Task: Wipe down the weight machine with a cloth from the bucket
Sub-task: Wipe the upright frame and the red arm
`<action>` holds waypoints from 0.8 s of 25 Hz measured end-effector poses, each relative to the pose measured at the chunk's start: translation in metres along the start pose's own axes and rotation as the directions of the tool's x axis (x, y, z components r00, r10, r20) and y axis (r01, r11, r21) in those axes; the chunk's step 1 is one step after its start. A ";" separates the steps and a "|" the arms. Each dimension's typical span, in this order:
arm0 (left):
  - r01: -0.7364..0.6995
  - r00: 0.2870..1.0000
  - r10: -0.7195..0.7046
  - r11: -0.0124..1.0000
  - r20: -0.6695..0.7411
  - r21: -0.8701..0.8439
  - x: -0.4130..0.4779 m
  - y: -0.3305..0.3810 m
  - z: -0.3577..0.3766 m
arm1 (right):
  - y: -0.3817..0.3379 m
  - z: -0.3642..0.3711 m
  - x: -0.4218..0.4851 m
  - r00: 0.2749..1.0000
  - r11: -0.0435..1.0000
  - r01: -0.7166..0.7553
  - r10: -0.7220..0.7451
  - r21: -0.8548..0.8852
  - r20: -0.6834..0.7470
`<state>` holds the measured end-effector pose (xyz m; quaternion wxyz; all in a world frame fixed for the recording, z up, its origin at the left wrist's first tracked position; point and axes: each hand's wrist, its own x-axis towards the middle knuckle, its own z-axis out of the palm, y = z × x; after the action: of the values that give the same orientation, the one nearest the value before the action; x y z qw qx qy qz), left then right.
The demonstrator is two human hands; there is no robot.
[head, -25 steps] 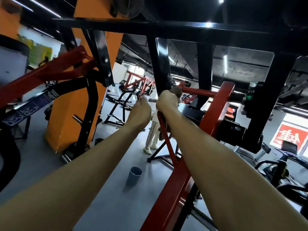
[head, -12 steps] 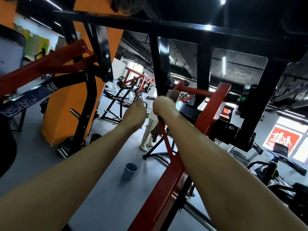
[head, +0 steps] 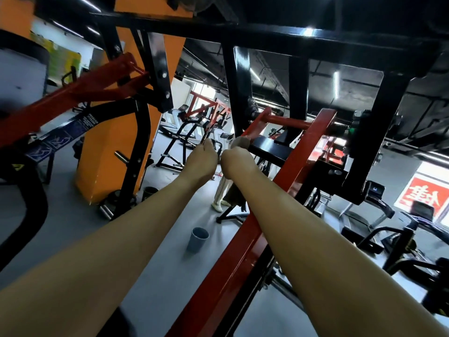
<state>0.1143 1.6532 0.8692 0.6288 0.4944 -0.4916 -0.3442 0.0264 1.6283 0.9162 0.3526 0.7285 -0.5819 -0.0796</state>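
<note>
— Where's the cloth (head: 240, 142)?
— Bunched in the right hand (head: 237, 161), whose fist is curled round it, up at the top end of the weight machine's red arm (head: 243, 254).
— And the left hand (head: 201, 162)?
— Raised just beside it. Its fingers are hidden, so I can't tell. The bucket (head: 198, 239) stands on the floor (head: 155, 239), well below both.

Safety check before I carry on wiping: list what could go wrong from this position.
The right hand grips the cloth high on the red bar with both arms stretched out; a slip could throw you off balance. The bucket stands on the floor below, easy to kick over when stepping back. The black frame hangs close overhead; you might bump your head.
</note>
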 end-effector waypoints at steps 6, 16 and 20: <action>0.011 1.000 -0.011 1.000 0.021 -0.007 -0.025 0.014 -0.001 | 0.000 -0.004 -0.043 0.999 1.000 -0.001 0.003 -0.028 0.038; -0.021 0.999 0.022 1.000 0.042 -0.011 -0.064 0.027 0.016 | 0.036 -0.008 -0.119 0.983 0.974 0.162 -0.145 0.161 -0.112; -0.041 0.999 0.040 0.999 0.019 0.033 -0.077 0.030 0.021 | 0.060 0.000 -0.134 0.956 0.936 0.262 -0.219 0.234 -0.194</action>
<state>0.0709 1.7260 0.8773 0.6228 0.4916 -0.5129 -0.3278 -0.0623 1.7447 0.9131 0.2897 0.8380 -0.4622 0.0146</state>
